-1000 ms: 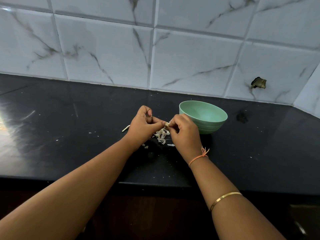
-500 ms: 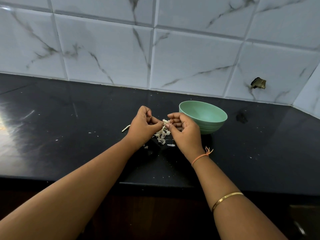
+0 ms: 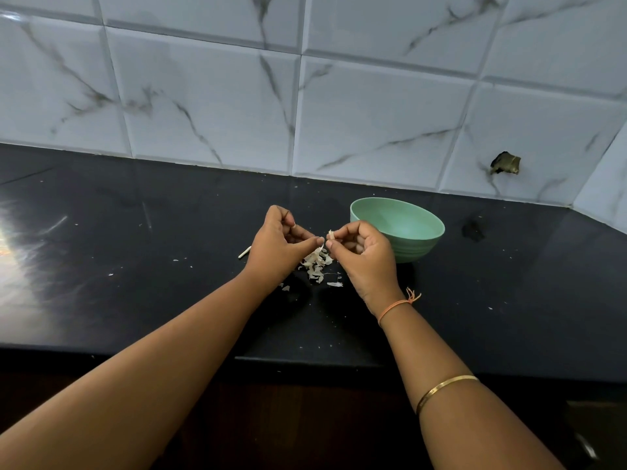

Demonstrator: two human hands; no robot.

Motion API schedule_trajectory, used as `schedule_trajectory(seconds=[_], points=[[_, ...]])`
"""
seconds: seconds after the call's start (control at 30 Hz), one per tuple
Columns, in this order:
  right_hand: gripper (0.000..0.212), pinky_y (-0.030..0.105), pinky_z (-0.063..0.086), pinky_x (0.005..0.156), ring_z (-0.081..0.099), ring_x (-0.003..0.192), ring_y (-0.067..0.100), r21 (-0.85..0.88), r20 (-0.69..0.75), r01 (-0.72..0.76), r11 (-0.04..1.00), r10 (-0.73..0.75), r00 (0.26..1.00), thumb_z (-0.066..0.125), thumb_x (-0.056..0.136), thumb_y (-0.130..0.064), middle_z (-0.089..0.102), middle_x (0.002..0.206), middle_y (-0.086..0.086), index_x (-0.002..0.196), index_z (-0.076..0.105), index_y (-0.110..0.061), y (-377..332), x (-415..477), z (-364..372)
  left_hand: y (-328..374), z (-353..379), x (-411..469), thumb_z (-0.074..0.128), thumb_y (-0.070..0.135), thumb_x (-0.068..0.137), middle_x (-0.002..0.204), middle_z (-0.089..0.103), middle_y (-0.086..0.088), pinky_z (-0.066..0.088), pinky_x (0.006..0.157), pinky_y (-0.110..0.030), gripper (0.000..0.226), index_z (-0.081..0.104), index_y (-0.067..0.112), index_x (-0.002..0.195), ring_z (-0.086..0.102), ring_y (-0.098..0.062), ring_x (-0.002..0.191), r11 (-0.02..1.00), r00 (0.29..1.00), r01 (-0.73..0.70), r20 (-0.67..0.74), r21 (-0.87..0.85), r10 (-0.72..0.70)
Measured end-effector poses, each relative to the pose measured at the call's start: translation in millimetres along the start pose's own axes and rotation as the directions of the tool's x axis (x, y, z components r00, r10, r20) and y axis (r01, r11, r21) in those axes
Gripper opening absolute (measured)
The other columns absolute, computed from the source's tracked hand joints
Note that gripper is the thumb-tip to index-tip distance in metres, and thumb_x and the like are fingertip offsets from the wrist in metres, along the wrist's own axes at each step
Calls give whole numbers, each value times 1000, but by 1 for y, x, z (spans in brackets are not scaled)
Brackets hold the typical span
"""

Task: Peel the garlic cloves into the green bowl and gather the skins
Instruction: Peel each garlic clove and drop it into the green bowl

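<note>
Now | blk counter (image 3: 135, 266), tiled wall (image 3: 203, 96) | R hand (image 3: 366, 259) pinches garlic (image 3: 330, 235) | L hand (image 3: 278, 245) can't tell

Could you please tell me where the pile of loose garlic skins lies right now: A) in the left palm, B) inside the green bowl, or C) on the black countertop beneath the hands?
C: the garlic skins lie on the black countertop under the left hand and right hand, left of the green bowl.

Both hands hung just left of the bowl (image 3: 419, 247), almost touching. The left hand (image 3: 276, 244) curled, thumb out; the right hand (image 3: 366, 254) pinched a garlic scrap (image 3: 330, 235).
</note>
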State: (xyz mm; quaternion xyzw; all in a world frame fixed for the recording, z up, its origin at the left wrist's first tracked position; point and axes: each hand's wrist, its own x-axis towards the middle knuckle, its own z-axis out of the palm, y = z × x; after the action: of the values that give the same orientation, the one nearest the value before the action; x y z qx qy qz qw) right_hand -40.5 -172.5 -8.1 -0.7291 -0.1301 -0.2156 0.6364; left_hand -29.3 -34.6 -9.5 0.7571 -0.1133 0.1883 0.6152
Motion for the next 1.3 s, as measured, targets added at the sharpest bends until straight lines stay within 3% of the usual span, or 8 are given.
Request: schedule_trajectory(seconds=[0.17, 0.3, 0.4, 0.5, 0.67, 0.8, 1.0, 1.3], points=[[27, 19, 54, 67, 63, 72, 9, -136, 6, 46, 990, -46, 999, 71, 77, -2, 63, 76, -3, 77, 55, -24, 5, 1, -1, 0, 0, -1, 71, 6, 81, 82, 74, 1, 45, 62, -11, 41, 33, 20, 84, 61, 0, 63, 998, 997, -3, 71, -62, 8], [12, 25, 56, 65, 66, 73, 18, -242, 18, 99, 965, -98, 995, 69, 79, -4, 67, 79, 9, 79, 59, -12, 6, 0, -1, 2, -1, -2, 70, 8, 83, 80, 74, 4, 46, 66, -12, 39, 33, 19, 84, 64, -5, 71, 998, 997, 4, 78, -64, 1], [11, 22, 52, 61, 62, 69, 17, -326, 20, 157, 932, -160, 987, 69, 79, -2, 63, 80, 10, 78, 59, -7, 6, 0, 0, 3, -1, -2, 71, 9, 82, 80, 74, 3, 47, 70, -18, 38, 34, 19, 85, 64, -9, 75, 998, 997, 10, 83, -66, -4], [12, 20, 50, 58, 58, 66, 16, -390, 38, 217, 895, -219, 975, 69, 79, -2, 60, 80, 8, 76, 59, -9, 8, 2, 1, 3, -1, -2, 72, 10, 82, 77, 74, 4, 47, 68, -14, 39, 34, 19, 84, 64, -8, 73, 996, 997, 21, 81, -81, -14], [13, 17, 45, 56, 54, 62, 14, -435, 34, 251, 865, -262, 964, 70, 77, -3, 56, 77, 4, 74, 59, -8, 10, 3, 0, 1, -2, -2, 72, 9, 81, 79, 74, -1, 48, 78, -31, 39, 34, 19, 84, 64, -15, 76, 994, 995, 37, 93, -105, -27], [12, 22, 47, 57, 55, 62, 15, -455, 38, 248, 855, -259, 965, 71, 77, -6, 58, 77, 6, 73, 60, -8, 11, 3, 0, 2, -2, -2, 72, 8, 81, 79, 74, -2, 49, 79, -34, 39, 34, 19, 84, 65, -17, 78, 995, 996, 29, 89, -95, -20], [8, 18, 47, 59, 55, 62, 13, -445, 60, 247, 861, -247, 967, 71, 76, -3, 58, 77, 4, 75, 64, -6, 10, 2, 0, -1, -3, -1, 70, 4, 81, 71, 72, 3, 51, 80, -39, 40, 33, 19, 82, 64, -19, 77, 996, 995, 37, 95, -77, -29], [8, 15, 46, 59, 54, 61, 10, -434, 30, 223, 873, -233, 972, 72, 77, -5, 61, 76, 5, 74, 64, -7, 11, 3, 0, 2, -2, -3, 71, 8, 81, 75, 74, 4, 49, 74, -21, 40, 33, 18, 84, 65, -14, 78, 996, 996, 13, 93, -86, -5]])
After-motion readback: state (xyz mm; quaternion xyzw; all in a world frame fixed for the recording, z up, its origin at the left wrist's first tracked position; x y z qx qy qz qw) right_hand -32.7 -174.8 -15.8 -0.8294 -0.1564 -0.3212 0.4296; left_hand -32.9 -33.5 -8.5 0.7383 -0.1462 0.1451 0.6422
